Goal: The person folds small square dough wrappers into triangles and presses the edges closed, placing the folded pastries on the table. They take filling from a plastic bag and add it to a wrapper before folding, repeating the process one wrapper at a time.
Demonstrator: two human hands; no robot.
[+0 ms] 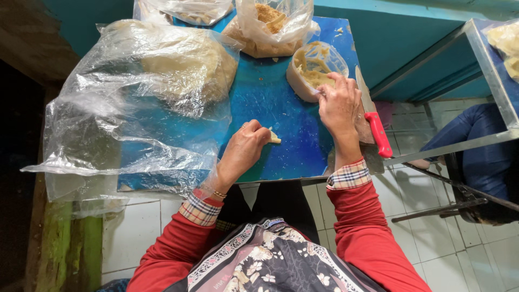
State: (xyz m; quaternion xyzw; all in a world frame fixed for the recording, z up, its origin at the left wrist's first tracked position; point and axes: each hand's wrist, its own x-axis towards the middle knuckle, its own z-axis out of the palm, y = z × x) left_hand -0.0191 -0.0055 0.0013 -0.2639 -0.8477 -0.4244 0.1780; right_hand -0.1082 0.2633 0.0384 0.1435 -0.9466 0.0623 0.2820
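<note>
1. Head view: a small blue table top (281,108) stands over a white tiled floor (459,254), with a teal wall behind it at the far side.
2. The left half of the table is buried under a large clear plastic bag (124,108) holding a pale mound of dough; its loose film spills over the left and near edges.
3. At the far edge sit two more plastic bags; the one in the middle (270,27) holds brown crumbs.
4. A plastic tub of pale filling (311,70) stands at the far right of the table.
5. The right hand (339,105) rests with its fingertips at the tub's near rim; whether it pinches anything I cannot tell.
6. A knife with a red handle (377,132) lies along the table's right edge, just beside that hand, blade pointing far.
7. The left hand (246,148) is curled around a small piece of dough (274,138), pressing it on the bare blue near the middle.
8. Open surface is only the strip between the big bag and the tub.
9. To the right, well apart, a metal frame (486,70) and another person's blue-trousered leg (470,130).
</note>
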